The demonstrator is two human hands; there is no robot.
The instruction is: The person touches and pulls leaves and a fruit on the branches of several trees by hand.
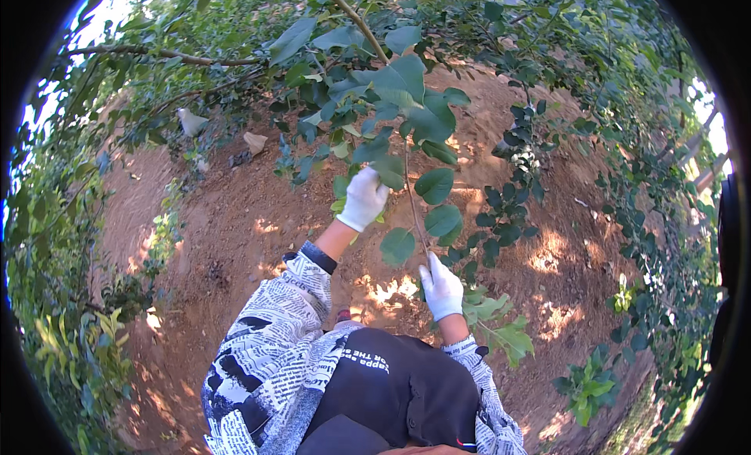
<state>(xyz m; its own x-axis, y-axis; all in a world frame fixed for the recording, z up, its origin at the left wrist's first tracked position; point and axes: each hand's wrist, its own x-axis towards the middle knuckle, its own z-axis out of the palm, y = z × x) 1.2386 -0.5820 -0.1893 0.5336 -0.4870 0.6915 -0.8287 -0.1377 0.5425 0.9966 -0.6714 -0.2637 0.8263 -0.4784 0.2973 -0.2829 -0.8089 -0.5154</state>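
My left hand (365, 198), in a white glove, is raised among the leaves in the middle of the view; its fingertips are partly hidden behind a leaf, so its hold cannot be told. My right hand (442, 286), also gloved in white, grips the lower part of a thin leafy branch (412, 202) between thumb and fingers. The branch hangs down from a cluster of broad green leaves (405, 88). Round leaves (434, 186) grow along it, between and beside the two hands.
A thicker bough (359, 21) comes in from the top, and another branch (182, 57) reaches in at upper left. A pale bag-like thing (191, 122) hangs there. Dense foliage (657, 267) lines both sides above sunlit brown soil (234, 238).
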